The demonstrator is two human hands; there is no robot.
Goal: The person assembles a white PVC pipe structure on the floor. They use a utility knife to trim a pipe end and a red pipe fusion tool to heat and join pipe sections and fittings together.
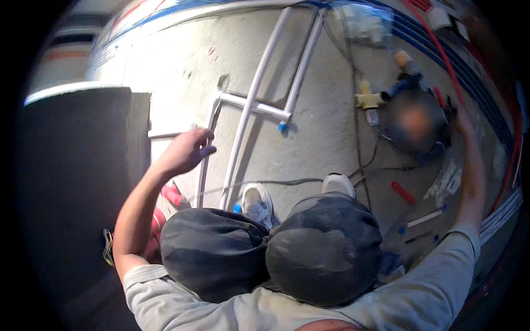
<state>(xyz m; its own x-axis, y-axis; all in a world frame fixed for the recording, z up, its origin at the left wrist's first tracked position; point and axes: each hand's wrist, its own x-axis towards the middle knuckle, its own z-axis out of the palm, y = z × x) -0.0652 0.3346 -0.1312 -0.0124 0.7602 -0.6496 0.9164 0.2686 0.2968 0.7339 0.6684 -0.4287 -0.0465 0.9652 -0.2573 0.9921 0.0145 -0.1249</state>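
My left hand (187, 150) is raised over the floor, its fingers loosely curled and its fingertips right at a white pipe frame (251, 105). Nothing sits in its palm. The frame's long white pipes run from between my shoes (259, 201) up toward the wall, joined by a short cross pipe with a blue-tipped end (282, 127). My right hand (461, 120) reaches far to the upper right, beside a blurred round patch (415, 124) and dark fittings. Its fingers are hidden from this angle. My knees in dark trousers (326, 248) fill the lower middle.
A dark panel (72, 182) stands at the left. Red and blue pipes (469, 77) curve along the right wall. A yellow fitting (369, 99), black cables (359, 138), a red tool (403, 192) and short pipe offcuts (424, 219) lie on the concrete floor.
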